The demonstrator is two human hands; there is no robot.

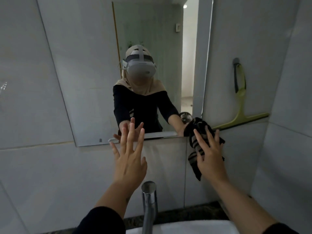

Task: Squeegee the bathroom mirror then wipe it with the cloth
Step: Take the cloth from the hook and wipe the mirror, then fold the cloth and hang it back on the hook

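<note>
The right hand (210,156) is pressing the cloth (199,132) against the wall right at the bottom right corner of the mirror (101,65). Its fingers (200,141) are lying spread and flat over the fabric, so the cloth is getting pinned under the palm rather than pinched, with the top bunching up onto the glass edge and a tail hanging down below the hand. The left hand (130,159) is holding nothing, fingers splayed wide, reaching up toward the lower edge of the mirror near the middle; I can't tell if the tips are actually touching the glass.

The squeegee (240,105) is hanging on the tiled wall (244,39) off to the right of the mirror, from a small grey hook (236,61), well clear of both hands, with the blade end sitting just beside the cloth. Down low between the two forearms a chrome tap (149,200) is sticking up over the white sink (194,228), pretty much in the reach path.

The cloth is looking dark, black with tan stripes, crumpled. The squeegee is lime green with a dark strap at the handle. The mirror is plain, frameless, and showing the person's reflection with both arms stretched forward.
</note>
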